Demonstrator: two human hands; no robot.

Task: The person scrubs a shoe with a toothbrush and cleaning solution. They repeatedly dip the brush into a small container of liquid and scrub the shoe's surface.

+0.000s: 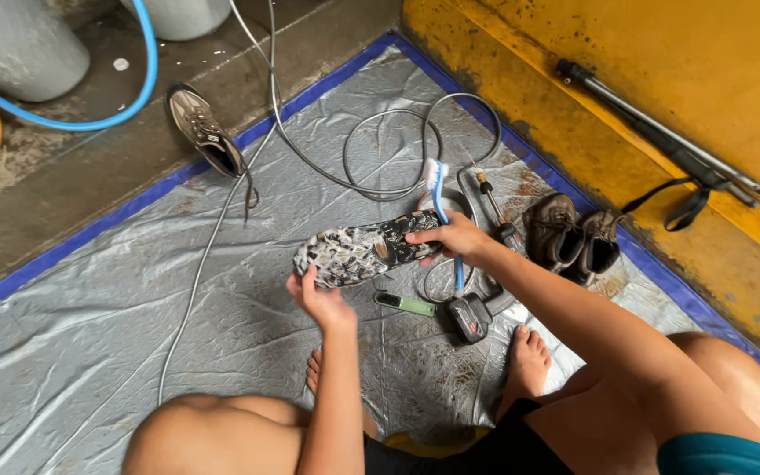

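Head view: I see, at the centre of the frame, a muddy shoe (364, 249) held sole-up above a grey plastic sheet (90, 334). The left hand (320, 302) grips the heel end from below, fingers curled around the edge. The right hand (452, 237) pinches the toe end while also clasping a blue-and-white brush (438, 195), bristles pointing to the top of the frame.

Judgement: the shoe looks light, flexible at mid-sole and slick with wet mud; the firmest hold is at heel and toe, as now.

Right of centre stand 2 more brown shoes (573, 236); 1 further shoe (204, 130) lies at upper left. A spray gun (471, 315) with coiled hose (380, 167) and a green tool (405, 304) lie just below the held shoe.
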